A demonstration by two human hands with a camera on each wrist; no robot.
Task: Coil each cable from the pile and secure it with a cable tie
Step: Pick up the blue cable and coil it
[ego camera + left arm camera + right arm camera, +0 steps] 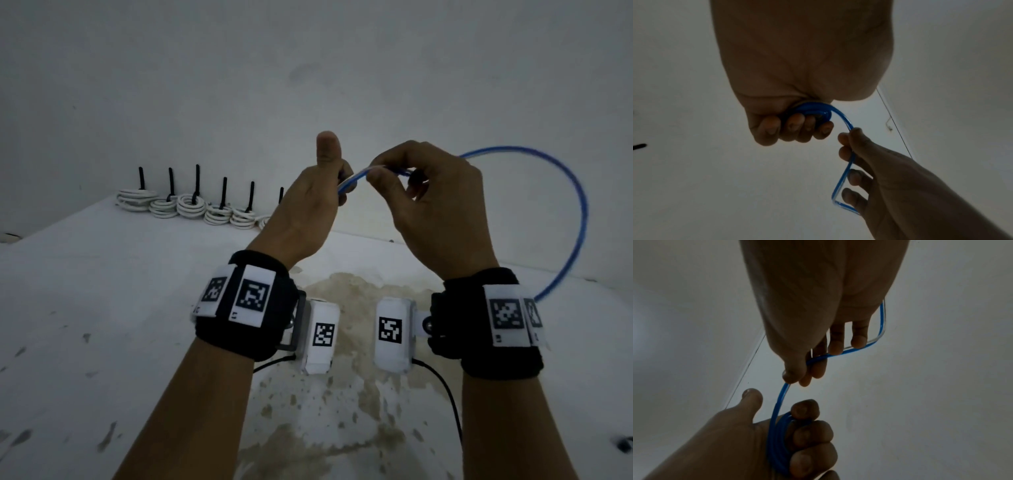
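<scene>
My left hand (308,198) is raised above the table with its thumb straight up. Its fingers (795,126) curl round a small coil of blue cable (813,108), also seen as blue loops (779,434) in the palm in the right wrist view. My right hand (424,198) pinches the free run of the blue cable (818,357) between thumb and fingers just right of the left hand. From there the cable arcs out to the right in a wide loop (579,212) and drops behind my right wrist.
Several white cable coils (191,205), each with an upright black tie (197,181), stand in a row at the far left of the white table (102,291). A brown stain (342,394) covers the table's near middle. A white wall (308,68) rises behind.
</scene>
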